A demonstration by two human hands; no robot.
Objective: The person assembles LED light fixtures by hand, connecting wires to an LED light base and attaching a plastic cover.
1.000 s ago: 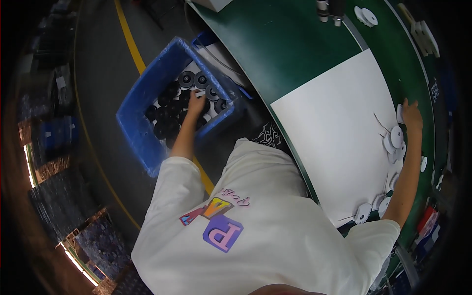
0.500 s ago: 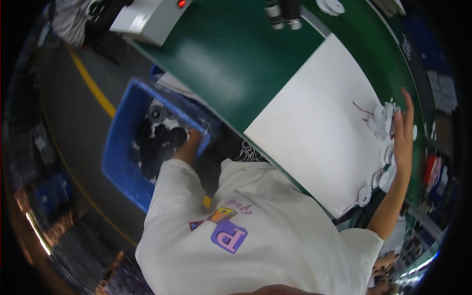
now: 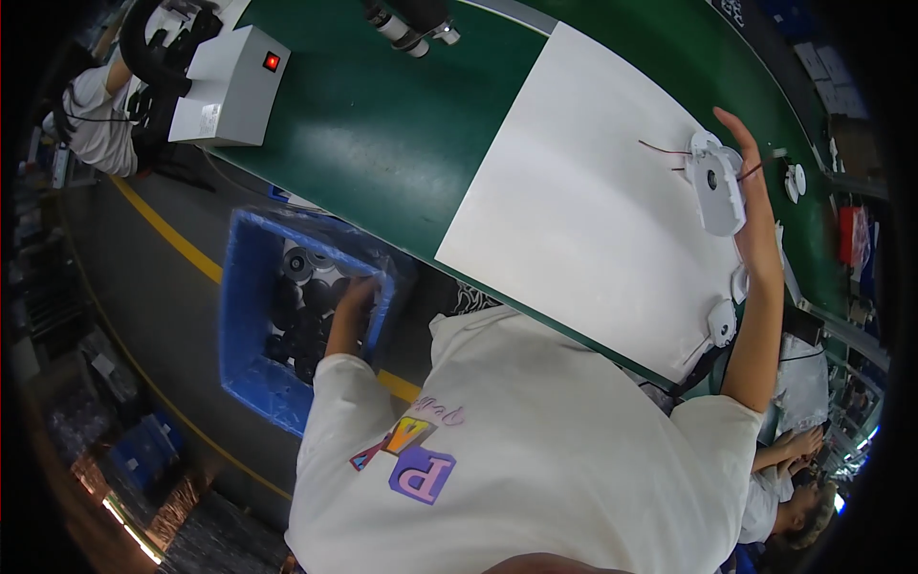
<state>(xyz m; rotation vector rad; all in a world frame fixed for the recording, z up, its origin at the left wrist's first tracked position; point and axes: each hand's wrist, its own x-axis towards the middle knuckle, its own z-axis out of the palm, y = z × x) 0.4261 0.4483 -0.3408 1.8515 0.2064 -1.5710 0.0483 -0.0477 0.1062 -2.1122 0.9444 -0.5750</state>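
Note:
My left hand (image 3: pixel 356 298) reaches down into a blue bin (image 3: pixel 229 330), among black round parts (image 3: pixel 304 325). Its fingers are dark and partly hidden, so their grip does not show. Over the far right side of a white sheet (image 3: pixel 574 201), my right hand (image 3: pixel 758 206) curls round a white plastic housing (image 3: pixel 713 191) with a dark round hole in its face. One finger stretches out past it. Thin reddish-brown wires stick out from the housing and the white pieces bunched behind it.
A second white housing (image 3: pixel 722 322) lies at the sheet's near right edge; another white part (image 3: pixel 795 182) is on the green table (image 3: pixel 382 124). A grey box (image 3: pixel 234 91) with a lit red switch stands at the far left. A black optical instrument (image 3: pixel 413 24) overhangs the table's back.
My view has swung, shifting the table and bin in the picture. The white housing in my right hand has turned its broad face into view. My left hand has gone further over the black parts.

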